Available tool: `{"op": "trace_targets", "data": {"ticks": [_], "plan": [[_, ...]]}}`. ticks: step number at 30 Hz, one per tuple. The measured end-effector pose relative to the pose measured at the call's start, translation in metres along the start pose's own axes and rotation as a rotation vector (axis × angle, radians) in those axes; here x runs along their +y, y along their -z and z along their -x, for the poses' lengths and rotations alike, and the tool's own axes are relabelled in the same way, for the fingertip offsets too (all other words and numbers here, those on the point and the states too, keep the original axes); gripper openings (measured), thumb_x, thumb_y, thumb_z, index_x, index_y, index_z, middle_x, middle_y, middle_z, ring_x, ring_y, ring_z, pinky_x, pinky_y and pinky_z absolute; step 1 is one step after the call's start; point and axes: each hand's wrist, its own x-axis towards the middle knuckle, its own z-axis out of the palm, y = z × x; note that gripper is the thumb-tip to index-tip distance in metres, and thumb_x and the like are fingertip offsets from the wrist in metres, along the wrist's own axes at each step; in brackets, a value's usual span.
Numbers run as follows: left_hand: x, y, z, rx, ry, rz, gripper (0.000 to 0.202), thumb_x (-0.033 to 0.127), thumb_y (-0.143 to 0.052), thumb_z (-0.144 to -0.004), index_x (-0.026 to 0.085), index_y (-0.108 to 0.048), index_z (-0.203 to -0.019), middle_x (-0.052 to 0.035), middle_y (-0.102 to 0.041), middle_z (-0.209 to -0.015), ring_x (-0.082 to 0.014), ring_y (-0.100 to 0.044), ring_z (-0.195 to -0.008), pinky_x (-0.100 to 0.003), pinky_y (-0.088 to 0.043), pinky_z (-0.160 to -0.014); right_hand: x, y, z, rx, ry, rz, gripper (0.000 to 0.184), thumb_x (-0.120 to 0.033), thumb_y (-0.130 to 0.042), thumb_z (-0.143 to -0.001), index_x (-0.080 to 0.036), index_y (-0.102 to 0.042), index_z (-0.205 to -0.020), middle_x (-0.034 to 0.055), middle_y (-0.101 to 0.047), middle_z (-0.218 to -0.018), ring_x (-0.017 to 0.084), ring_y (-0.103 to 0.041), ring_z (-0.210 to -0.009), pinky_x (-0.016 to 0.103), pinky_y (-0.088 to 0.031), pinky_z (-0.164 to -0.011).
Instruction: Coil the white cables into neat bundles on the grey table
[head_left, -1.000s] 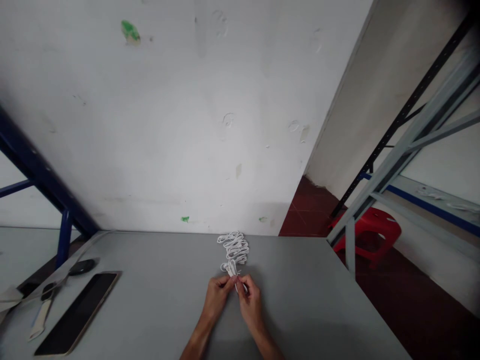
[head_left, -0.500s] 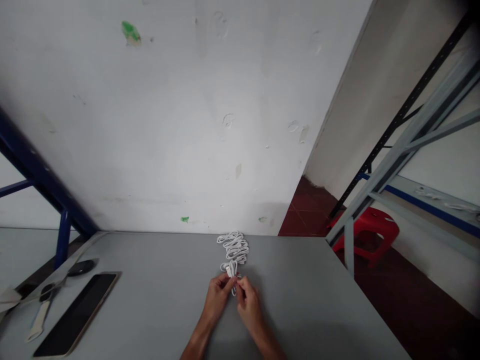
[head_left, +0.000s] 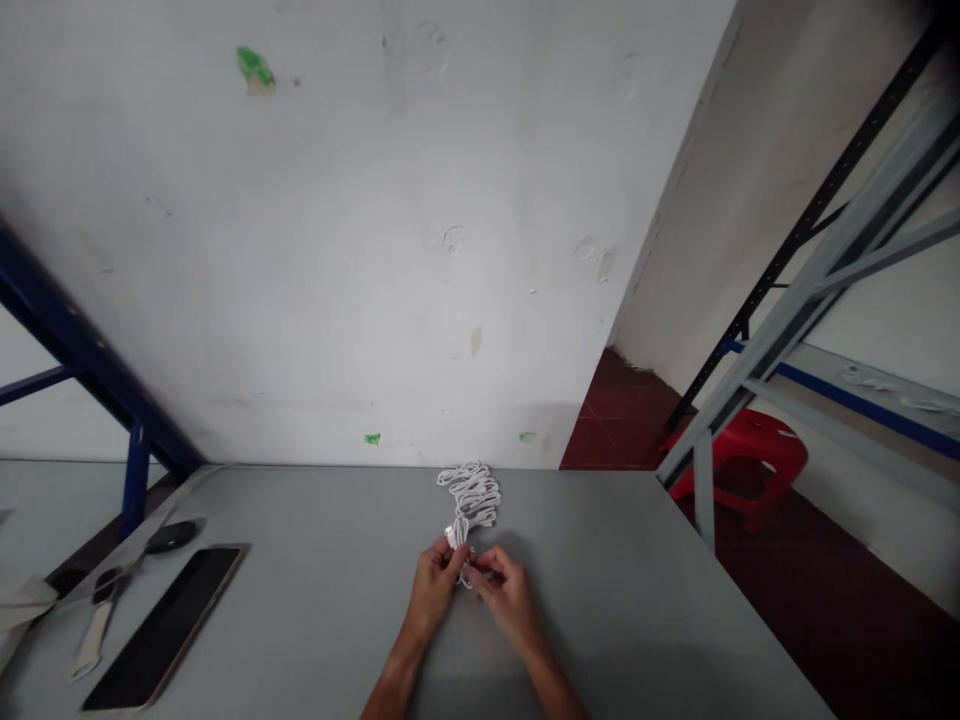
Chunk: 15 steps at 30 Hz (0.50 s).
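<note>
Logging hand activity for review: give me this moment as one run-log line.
left hand: holds white coiled cable | right hand: holds same cable | surface: grey table | beside: dark tablet

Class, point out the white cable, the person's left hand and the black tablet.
White cable (head_left: 472,497): head view, on its looped coils.
Left hand (head_left: 433,587): head view, on the back of the hand.
Black tablet (head_left: 161,628): head view, on the screen.
</note>
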Motion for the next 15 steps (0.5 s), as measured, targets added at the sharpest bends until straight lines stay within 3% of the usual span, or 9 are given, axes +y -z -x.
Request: {"op": "trace_targets", "data": {"ticks": [4, 8, 11, 15], "plan": [[-0.002, 0.004, 0.001, -0.087, 0.098, 0.059, 0.05, 0.061, -0.069, -0.078, 0.012, -0.072, -0.081, -0.0002, -0.064, -0.057, -0.0122, -0.053, -0.051, -0.021, -0.04, -0.053, -0.002, 0.011, 0.0, 0.045, 0.242, 0.202, 0.024, -0.043, -0.067, -0.086, -0.02, -0.073, -0.091, 0.0062, -0.072, -0.079, 0.018, -0.064, -0.063, 0.027, -0.051, -0.057], [-0.008, 0.002, 0.003, -0.177, 0.141, 0.121, 0.048, 0.059, -0.073, -0.076, 0.012, -0.072, -0.075, 0.0004, -0.061, -0.055, -0.0086, -0.048, -0.042, -0.02, -0.039, -0.045, -0.001, 0.017, -0.002, -0.099, 0.432, 0.3, 0.02, -0.029, -0.057, -0.093, -0.026, -0.074, -0.103, 0.0077, -0.073, -0.091, 0.022, -0.068, -0.084, 0.033, -0.055, -0.074], [-0.009, 0.002, 0.004, -0.19, 0.172, 0.154, 0.046, 0.057, -0.075, -0.074, 0.012, -0.071, -0.072, 0.0014, -0.059, -0.054, -0.0068, -0.045, -0.039, -0.019, -0.039, -0.04, 0.0, 0.017, -0.003, -0.134, 0.474, 0.327, 0.022, -0.024, -0.053, -0.095, -0.027, -0.074, -0.103, 0.007, -0.074, -0.091, 0.022, -0.068, -0.087, 0.035, -0.054, -0.08], [-0.007, 0.002, 0.005, -0.184, 0.2, 0.166, 0.046, 0.057, -0.077, -0.073, 0.011, -0.071, -0.071, 0.002, -0.057, -0.053, -0.0062, -0.044, -0.037, -0.019, -0.037, -0.038, 0.001, 0.015, -0.001, -0.106, 0.465, 0.314, 0.022, -0.027, -0.053, -0.096, -0.026, -0.074, -0.089, 0.0058, -0.072, -0.081, 0.021, -0.067, -0.078, 0.034, -0.054, -0.075]]}}
